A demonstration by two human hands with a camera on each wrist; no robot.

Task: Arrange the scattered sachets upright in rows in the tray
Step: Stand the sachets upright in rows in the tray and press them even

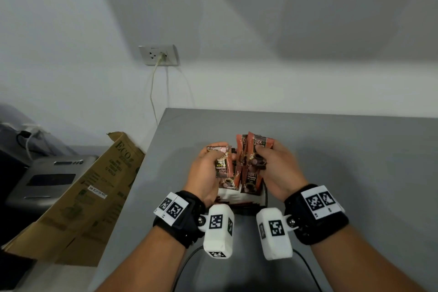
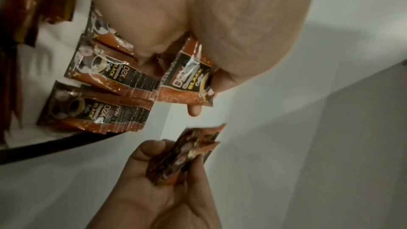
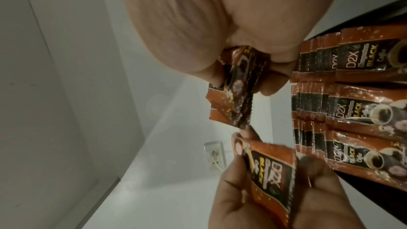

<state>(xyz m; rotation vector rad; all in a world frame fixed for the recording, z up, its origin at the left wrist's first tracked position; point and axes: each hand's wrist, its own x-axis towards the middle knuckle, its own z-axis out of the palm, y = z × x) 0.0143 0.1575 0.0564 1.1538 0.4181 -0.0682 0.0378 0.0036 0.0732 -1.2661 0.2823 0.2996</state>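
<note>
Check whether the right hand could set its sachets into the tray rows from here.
Probably yes: the right hand holds its sachets just above the rows in the tray. Only the left hand, holding one sachet, crowds the left side.

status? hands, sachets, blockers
Left hand holds one sachet. Right hand grips several sachets. Rows standing in tray. No blockers.

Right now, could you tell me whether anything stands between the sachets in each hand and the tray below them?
Nothing foreign does. The left hand and right hand each hold sachets above the tray; only the sachet rows already standing there occupy space beneath.
</note>
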